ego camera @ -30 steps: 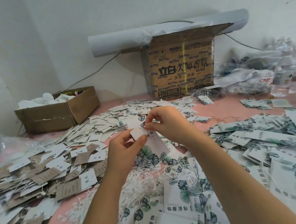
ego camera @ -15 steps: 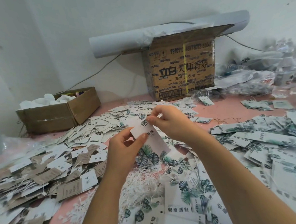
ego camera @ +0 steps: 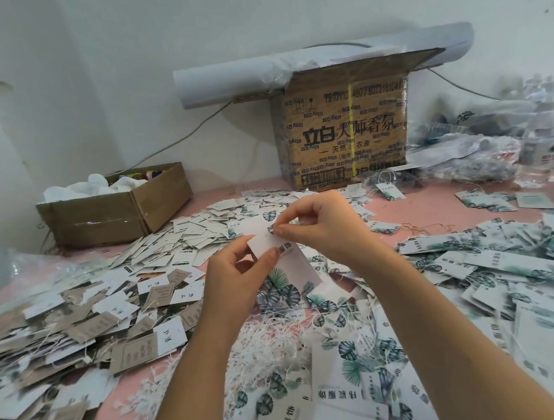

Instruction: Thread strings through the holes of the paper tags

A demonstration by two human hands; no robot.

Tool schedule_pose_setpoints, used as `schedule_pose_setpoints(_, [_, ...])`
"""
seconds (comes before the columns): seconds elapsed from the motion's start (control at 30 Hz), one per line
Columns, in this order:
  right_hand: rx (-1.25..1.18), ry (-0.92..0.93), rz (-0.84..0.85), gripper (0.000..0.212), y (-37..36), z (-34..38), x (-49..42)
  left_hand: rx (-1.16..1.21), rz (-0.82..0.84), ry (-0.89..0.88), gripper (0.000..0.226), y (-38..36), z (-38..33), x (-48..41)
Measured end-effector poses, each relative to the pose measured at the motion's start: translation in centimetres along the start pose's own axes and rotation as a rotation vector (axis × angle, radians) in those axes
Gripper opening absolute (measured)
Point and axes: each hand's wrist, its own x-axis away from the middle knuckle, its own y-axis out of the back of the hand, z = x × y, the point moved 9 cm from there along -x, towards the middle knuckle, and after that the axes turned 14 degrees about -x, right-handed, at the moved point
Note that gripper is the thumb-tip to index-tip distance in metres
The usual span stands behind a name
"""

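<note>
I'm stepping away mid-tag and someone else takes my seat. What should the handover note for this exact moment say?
Left hand: pinches the held tag near its top, thumb in front.
Right hand: pinches at the tag's top end; whether a string is in the pinch is too fine to see.
Loose strings: white heap on the pink table, below the hands.
Leaf-print tags: heaps in front and right; small brown and white tags left.
Done: this tag not visibly threaded. Left: thread it, then the heaps.
</note>
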Motion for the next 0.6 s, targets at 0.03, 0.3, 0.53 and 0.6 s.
schedule_pose_setpoints(0.03, [0.009,0.003,-0.005,0.009,0.0,0.1,0.0,-0.004,0.001,-0.002,0.018,0.0,0.0,0.0])
schedule_pose_setpoints(0.3, [0.208,0.049,-0.002,0.013,-0.4,0.6,0.1,-0.091,-0.004,-0.035,0.016,0.1,-0.3,0.0])
schedule_pose_setpoints(0.53, [0.385,0.111,-0.021,0.007,-1.0,1.4,0.3,-0.144,-0.01,-0.049,0.015,0.1,-0.8,0.0])
schedule_pose_setpoints(0.6, [0.454,0.141,-0.037,0.009,-1.2,1.7,0.3,-0.192,-0.009,-0.073,0.012,0.0,-1.2,0.1])
